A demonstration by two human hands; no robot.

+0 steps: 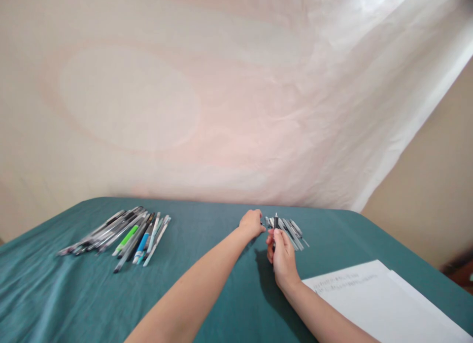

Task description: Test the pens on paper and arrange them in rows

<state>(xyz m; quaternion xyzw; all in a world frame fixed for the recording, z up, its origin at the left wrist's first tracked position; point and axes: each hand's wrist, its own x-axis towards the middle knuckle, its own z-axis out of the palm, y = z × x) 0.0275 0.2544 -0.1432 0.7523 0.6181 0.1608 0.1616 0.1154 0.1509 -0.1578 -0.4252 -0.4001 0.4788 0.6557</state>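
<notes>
My right hand (283, 257) is closed around a black pen (276, 222), held upright with its pale tip pointing up. Farther away, my left hand (253, 223) is low over the cloth at the left edge of a small group of pens (293, 232). Its fingers curl inward, and whatever they pinch is too small or hidden to name. These pens are mostly grey and clear and lie side by side, partly covered by my right hand and the black pen.
A larger pile of pens (107, 232) lies at the left, with a green one (127, 238) and a blue one (142, 245) among them. White paper sheets (384, 308) with some handwriting lie at the front right. Teal cloth (207, 229) covers the table; a pale sheet (229, 111) hangs behind.
</notes>
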